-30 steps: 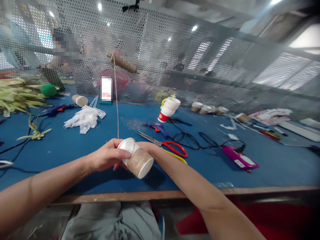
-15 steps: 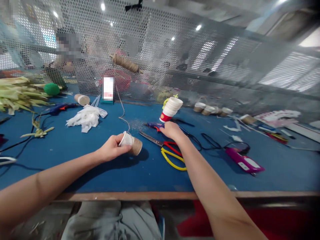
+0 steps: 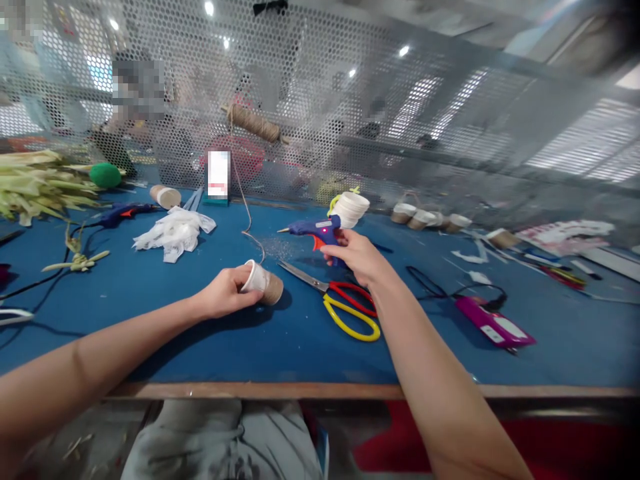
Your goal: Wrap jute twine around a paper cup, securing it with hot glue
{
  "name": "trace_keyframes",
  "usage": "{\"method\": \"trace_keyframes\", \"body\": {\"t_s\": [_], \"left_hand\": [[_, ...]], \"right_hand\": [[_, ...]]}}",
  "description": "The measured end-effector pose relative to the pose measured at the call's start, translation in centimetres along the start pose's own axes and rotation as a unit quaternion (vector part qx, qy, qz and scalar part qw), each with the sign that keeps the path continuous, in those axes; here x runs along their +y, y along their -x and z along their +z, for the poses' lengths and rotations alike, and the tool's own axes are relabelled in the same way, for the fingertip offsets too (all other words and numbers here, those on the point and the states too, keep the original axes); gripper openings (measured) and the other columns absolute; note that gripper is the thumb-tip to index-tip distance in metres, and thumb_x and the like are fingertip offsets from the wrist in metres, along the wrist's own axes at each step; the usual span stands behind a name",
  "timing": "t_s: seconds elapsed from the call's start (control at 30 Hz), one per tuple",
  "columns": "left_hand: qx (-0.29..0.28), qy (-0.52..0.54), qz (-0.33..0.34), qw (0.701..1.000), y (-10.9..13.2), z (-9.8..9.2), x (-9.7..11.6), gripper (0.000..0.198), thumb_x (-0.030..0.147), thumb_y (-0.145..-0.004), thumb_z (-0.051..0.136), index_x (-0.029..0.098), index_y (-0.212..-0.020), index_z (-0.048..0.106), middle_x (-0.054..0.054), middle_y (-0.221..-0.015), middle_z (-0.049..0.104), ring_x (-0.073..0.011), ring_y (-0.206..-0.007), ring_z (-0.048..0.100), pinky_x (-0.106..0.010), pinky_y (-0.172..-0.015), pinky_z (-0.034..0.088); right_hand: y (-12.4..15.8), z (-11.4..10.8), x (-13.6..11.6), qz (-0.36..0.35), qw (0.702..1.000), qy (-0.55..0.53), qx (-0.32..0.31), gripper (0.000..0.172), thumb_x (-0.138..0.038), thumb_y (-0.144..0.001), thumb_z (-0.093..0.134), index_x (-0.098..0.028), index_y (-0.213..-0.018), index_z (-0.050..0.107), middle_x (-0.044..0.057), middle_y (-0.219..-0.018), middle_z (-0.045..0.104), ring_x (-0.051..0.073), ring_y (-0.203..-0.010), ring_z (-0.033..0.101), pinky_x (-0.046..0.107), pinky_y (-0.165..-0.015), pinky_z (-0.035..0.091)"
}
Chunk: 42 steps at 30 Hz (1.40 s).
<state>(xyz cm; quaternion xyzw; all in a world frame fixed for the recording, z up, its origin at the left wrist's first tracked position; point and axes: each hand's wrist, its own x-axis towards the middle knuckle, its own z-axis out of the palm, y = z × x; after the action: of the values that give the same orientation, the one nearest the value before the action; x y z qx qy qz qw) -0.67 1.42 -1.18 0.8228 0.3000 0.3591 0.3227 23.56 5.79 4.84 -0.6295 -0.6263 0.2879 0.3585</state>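
My left hand (image 3: 231,291) grips a paper cup (image 3: 271,288), tilted on its side, its lower part wrapped in brown twine and its white mouth facing up and left. From the cup a strand of twine (image 3: 243,193) runs up to a twine spool (image 3: 253,123) on the mesh. My right hand (image 3: 356,255) holds a blue glue gun (image 3: 320,229) above the table, its nozzle pointing left and a red light glowing on its side. Scissors (image 3: 320,285) with red and yellow handles lie open between the hands. Behind the glue gun stands a stack of white paper cups (image 3: 351,208).
Crumpled white strips (image 3: 175,233), a second glue gun (image 3: 125,213) and pale husks (image 3: 40,183) lie at left. Several twine-wrapped cups (image 3: 420,218) stand near the mesh panel (image 3: 310,80). A purple device (image 3: 494,323) with a black cable sits at right. People are behind the mesh.
My right hand has raised the glue gun off the table, in front of the cup stack. My left hand still holds the twine-wrapped cup, which has tipped slightly.
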Motion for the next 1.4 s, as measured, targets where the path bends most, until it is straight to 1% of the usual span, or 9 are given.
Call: {"method": "trace_keyframes", "body": {"t_s": [0.1, 0.17, 0.23, 0.33, 0.47, 0.67, 0.93, 1.23, 1.4], "left_hand": [[-0.007, -0.003, -0.012, 1.000, 0.0, -0.2, 0.0, 0.018, 0.025, -0.076, 0.049, 0.011, -0.069, 0.057, -0.006, -0.077, 0.060, -0.0147, -0.075, 0.052, -0.027, -0.078, 0.041], [-0.009, -0.005, -0.018, 1.000, 0.0, -0.4, -0.2, 0.019, 0.026, -0.076, 0.048, 0.010, -0.071, 0.057, -0.006, -0.078, 0.059, -0.0149, -0.075, 0.052, -0.027, -0.076, 0.042], [-0.006, 0.001, -0.035, 0.999, 0.1, -0.6, -0.4, 0.020, 0.027, -0.076, 0.048, 0.010, -0.076, 0.058, -0.006, -0.080, 0.059, -0.0150, -0.075, 0.052, -0.026, -0.074, 0.042], [0.002, 0.028, -0.065, 0.997, 0.1, -1.0, -0.9, 0.026, 0.030, -0.076, 0.049, 0.009, -0.088, 0.058, -0.006, -0.083, 0.059, -0.0154, -0.076, 0.054, -0.025, -0.074, 0.043], [-0.005, 0.057, -0.084, 0.995, 0.2, -1.2, -1.3, 0.035, 0.035, -0.076, 0.050, 0.009, -0.098, 0.056, -0.006, -0.087, 0.061, -0.0164, -0.078, 0.055, -0.025, -0.073, 0.043], [0.005, 0.044, -0.094, 0.995, 0.2, -1.1, -1.6, 0.036, 0.035, -0.075, 0.050, 0.008, -0.097, 0.056, -0.006, -0.086, 0.061, -0.0160, -0.075, 0.054, -0.025, -0.071, 0.042], [0.010, 0.065, -0.110, 0.992, 0.1, -1.1, -1.3, 0.034, 0.033, -0.074, 0.051, 0.008, -0.095, 0.057, -0.006, -0.085, 0.061, -0.0167, -0.075, 0.055, -0.026, -0.071, 0.043], [0.013, 0.064, -0.111, 0.992, 0.1, -1.1, -1.4, 0.034, 0.025, -0.072, 0.050, 0.009, -0.101, 0.057, -0.006, -0.090, 0.063, -0.0181, -0.080, 0.056, -0.029, -0.076, 0.042], [0.023, 0.068, -0.119, 0.990, 0.0, -1.1, -1.1, 0.033, 0.022, -0.071, 0.051, 0.009, -0.100, 0.059, -0.006, -0.089, 0.064, -0.0170, -0.077, 0.057, -0.026, -0.073, 0.042]], "right_hand": [[2.2, 0.0, -1.0, -0.010, 0.988, -0.104, -0.110, 0.016, -0.025, -0.066, 0.062, -0.012, -0.070, 0.054, -0.002, -0.050, 0.050, 0.007, -0.043, 0.046, 0.020, -0.042, 0.041], [3.3, 0.5, -1.1, -0.017, 0.981, -0.127, -0.144, 0.019, -0.029, -0.066, 0.062, -0.012, -0.070, 0.054, -0.002, -0.050, 0.050, 0.007, -0.043, 0.046, 0.020, -0.041, 0.040], [4.1, 1.2, -1.1, -0.037, 0.978, -0.136, -0.153, 0.022, -0.030, -0.067, 0.061, -0.011, -0.077, 0.056, -0.001, -0.052, 0.052, 0.008, -0.044, 0.047, 0.021, -0.041, 0.039], [4.8, 1.8, -1.0, -0.065, 0.979, -0.107, -0.159, 0.025, -0.032, -0.070, 0.057, -0.010, -0.081, 0.058, -0.002, -0.048, 0.051, 0.007, -0.041, 0.045, 0.020, -0.039, 0.037], [5.6, 1.9, -1.4, -0.071, 0.985, -0.033, -0.156, 0.020, -0.033, -0.068, 0.058, -0.012, -0.069, 0.056, -0.004, -0.041, 0.047, 0.007, -0.037, 0.042, 0.021, -0.040, 0.037], [6.3, 2.2, -1.6, -0.062, 0.989, 0.021, -0.132, 0.023, -0.036, -0.067, 0.058, -0.016, -0.059, 0.052, -0.004, -0.039, 0.044, 0.008, -0.034, 0.041, 0.022, -0.037, 0.035], [6.3, 2.2, -1.5, -0.053, 0.989, 0.033, -0.133, 0.022, -0.036, -0.066, 0.060, -0.017, -0.058, 0.052, -0.004, -0.040, 0.045, 0.009, -0.033, 0.041, 0.024, -0.037, 0.035], [6.6, 2.2, -1.4, -0.052, 0.989, 0.045, -0.131, 0.023, -0.036, -0.066, 0.060, -0.018, -0.057, 0.050, -0.003, -0.042, 0.045, 0.009, -0.035, 0.041, 0.024, -0.037, 0.034], [6.8, 2.1, -1.5, -0.065, 0.988, 0.054, -0.133, 0.021, -0.036, -0.066, 0.059, -0.018, -0.057, 0.051, -0.004, -0.042, 0.044, 0.009, -0.038, 0.040, 0.024, -0.040, 0.034]]}}
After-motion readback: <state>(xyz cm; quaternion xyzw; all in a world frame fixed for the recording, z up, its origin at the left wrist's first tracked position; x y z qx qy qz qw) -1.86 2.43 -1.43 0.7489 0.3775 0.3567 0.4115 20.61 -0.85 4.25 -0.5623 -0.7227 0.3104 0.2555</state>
